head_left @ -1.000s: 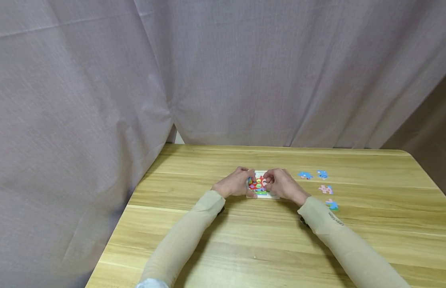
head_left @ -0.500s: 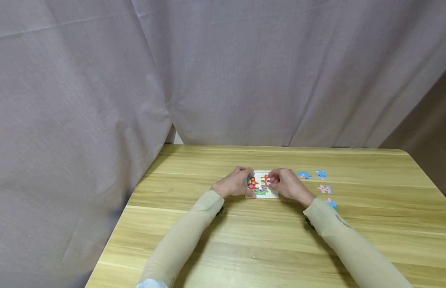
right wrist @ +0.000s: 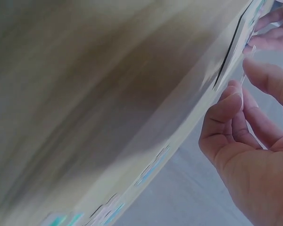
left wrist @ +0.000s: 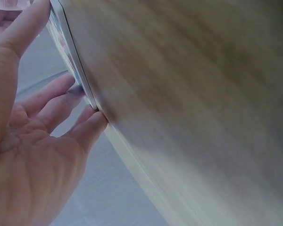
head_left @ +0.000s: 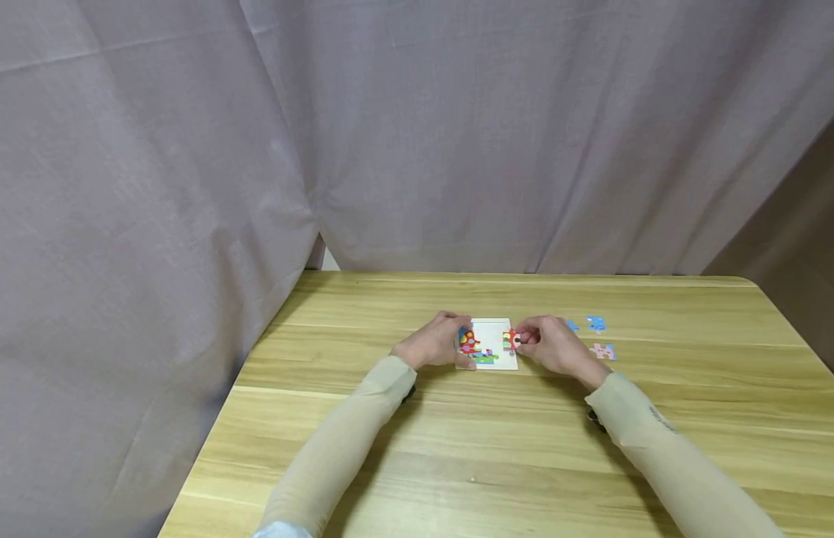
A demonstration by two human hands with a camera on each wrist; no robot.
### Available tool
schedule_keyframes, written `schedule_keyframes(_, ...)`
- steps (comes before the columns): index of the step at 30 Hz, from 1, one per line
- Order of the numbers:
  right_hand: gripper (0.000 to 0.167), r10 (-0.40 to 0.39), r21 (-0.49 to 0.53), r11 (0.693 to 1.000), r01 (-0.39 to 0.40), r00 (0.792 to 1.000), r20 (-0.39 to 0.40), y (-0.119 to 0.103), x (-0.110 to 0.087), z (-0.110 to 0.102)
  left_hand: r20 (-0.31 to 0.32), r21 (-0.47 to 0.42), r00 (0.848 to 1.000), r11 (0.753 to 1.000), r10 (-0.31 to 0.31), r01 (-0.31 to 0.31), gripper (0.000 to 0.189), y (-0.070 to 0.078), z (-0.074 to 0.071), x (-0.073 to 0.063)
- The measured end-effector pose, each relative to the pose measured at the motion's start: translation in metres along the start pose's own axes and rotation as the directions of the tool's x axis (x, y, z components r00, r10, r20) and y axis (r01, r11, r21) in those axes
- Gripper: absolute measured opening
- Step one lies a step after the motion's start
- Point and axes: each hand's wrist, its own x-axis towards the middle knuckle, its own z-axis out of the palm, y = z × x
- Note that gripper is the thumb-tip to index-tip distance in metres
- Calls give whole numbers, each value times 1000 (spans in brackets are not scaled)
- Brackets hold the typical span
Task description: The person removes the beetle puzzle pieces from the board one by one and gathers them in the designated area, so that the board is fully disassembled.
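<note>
The right hand [head_left: 557, 345] pinches a red jigsaw piece [head_left: 511, 340] at the right edge of the white puzzle tray [head_left: 489, 330]; the left hand [head_left: 432, 344] spans and grips its left end. Shifting one piece seems in hand, next needing a steady tray.

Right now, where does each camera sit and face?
Head: worn on the head, facing forward and down at the table; left hand, right hand, sleeves show.
Left wrist: worn there, facing the white board; left hand shows.
Right wrist: worn there, facing the held puzzle piece; both hands show.
Both wrist views share the white board.
</note>
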Motion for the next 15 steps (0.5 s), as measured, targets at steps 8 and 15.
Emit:
schedule_keyframes(8,21,6,-5,1000,-6,1000,-10,12,-15,-11,2,2,1000,1000,-3,3,82,1,-1,-1)
schedule_keyframes(15,17,-27,-41,999,25,999,-41,26,-26,-18,11,-8,1000,1000,1,-1,84,2,-1,-2)
